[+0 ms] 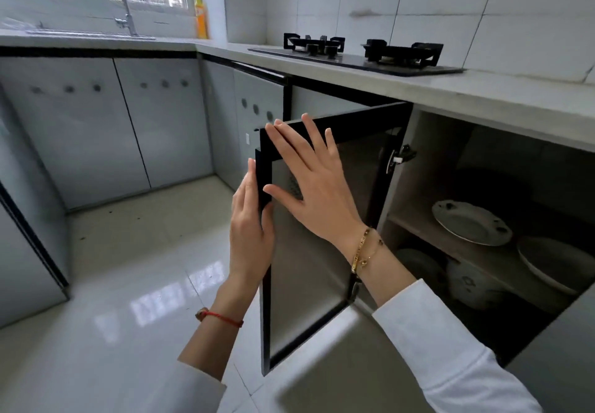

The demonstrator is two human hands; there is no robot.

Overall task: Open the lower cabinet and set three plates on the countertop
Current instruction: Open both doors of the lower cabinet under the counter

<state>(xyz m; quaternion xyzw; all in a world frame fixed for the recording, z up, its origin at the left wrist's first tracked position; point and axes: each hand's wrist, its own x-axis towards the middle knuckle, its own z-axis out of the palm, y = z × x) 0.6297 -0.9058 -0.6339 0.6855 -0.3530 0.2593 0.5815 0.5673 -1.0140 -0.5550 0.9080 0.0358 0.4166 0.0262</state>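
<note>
We see the lower cabinet door (309,251) swung wide, its dark frame standing between our hands and the floor. Right of our right hand (309,181), past the hinge (401,155), the cabinet interior lies unblocked: a white plate (471,222) rests on the shelf (450,248), another plate (553,264) just beside it, and more crockery (467,280) sits below. Above our hands runs the countertop (483,94) with the gas hob (360,55). Our left hand (251,229) is wrapped around the door's free edge, fingers closed on the frame. Our right hand is spread flat, fingers wide, palm against the inner panel, fingertips reaching the top rail.
</note>
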